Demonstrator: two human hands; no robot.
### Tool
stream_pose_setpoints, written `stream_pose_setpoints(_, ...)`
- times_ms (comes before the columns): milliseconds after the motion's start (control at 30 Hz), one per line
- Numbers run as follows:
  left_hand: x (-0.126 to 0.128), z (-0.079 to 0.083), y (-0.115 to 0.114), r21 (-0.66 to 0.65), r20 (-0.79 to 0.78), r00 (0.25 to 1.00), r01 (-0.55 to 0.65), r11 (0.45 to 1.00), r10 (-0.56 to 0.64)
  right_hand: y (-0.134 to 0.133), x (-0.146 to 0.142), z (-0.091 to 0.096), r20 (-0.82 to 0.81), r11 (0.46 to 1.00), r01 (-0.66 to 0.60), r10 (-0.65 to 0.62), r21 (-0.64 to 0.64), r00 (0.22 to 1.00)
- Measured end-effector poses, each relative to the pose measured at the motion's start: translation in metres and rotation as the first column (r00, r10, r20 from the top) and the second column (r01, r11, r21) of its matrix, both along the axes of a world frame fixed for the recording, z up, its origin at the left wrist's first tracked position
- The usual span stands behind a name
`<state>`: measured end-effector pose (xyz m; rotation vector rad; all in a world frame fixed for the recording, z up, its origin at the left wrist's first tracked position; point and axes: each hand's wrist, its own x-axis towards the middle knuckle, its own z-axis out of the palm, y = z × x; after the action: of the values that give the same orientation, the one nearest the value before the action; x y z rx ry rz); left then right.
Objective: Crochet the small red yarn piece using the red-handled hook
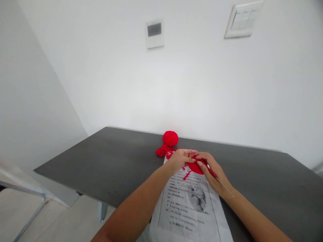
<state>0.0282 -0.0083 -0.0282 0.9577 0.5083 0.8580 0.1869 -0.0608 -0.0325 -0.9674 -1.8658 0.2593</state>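
Observation:
My left hand (179,160) is closed in a pinch on a small red crocheted piece (194,167), held just above a printed paper sheet (188,205). My right hand (212,173) grips a thin crochet hook (222,183) with a red handle, its tip at the piece and its metal shaft sticking back over my wrist. A short red yarn tail (186,175) hangs from the piece. Behind my hands a red ball of yarn (170,138) rests on the table, with a loose tangle of red yarn (165,151) beside it.
The dark grey table (113,161) stands against a white wall. The printed sheet overhangs the table's near edge. A small wall panel (154,33) and a switch plate (242,19) are mounted high on the wall. A pale floor (58,218) shows at lower left.

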Motion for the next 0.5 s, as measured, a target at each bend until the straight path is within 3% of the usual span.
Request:
stream_pose_setpoints(100,-0.016,0.008,0.005,-0.042,-0.079,0.968,0.237,0.971,-0.239,-0.002,0.002,0.002,-0.021,0.999,-0.030,0.029,-0.041,0.999)
stream_pose_setpoints(200,-0.028,0.012,0.009,-0.011,-0.146,0.936,0.323,0.946,-0.321,-0.003,0.002,0.004,-0.023,0.995,-0.100,0.100,-0.002,0.995)
stream_pose_setpoints(333,-0.029,0.009,0.011,0.037,-0.165,0.942,0.303,0.952,-0.293,-0.003,0.001,0.008,0.004,0.986,-0.162,0.162,0.051,0.987)
stream_pose_setpoints(500,-0.021,0.006,0.008,0.073,-0.168,0.970,0.191,0.979,-0.177,-0.003,-0.001,0.010,0.040,0.977,-0.178,0.174,0.116,0.984)
